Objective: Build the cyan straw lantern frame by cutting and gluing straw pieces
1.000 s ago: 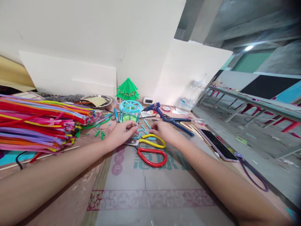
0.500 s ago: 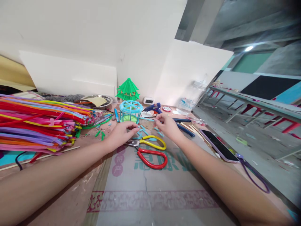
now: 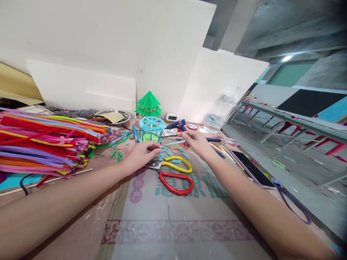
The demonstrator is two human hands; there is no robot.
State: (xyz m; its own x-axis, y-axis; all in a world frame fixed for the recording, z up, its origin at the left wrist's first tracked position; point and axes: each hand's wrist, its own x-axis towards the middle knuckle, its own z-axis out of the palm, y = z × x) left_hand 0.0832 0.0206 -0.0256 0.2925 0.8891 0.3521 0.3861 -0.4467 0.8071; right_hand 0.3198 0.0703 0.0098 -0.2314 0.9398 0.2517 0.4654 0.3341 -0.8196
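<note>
A slender, straight light-blue strip (image 3: 174,143) is pinched in the right hand (image 3: 197,143), near the round light-blue openwork frame (image 3: 151,129); whether the curled left hand (image 3: 141,154) grips anything is unclear.

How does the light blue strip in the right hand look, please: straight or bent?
Straight, where visible: the light blue strip runs in an even line from the right hand, which hides one end.

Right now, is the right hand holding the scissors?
No, the right hand pinches a light-blue strip, while the scissors lie nearer the camera, clear of its fingers.
</note>
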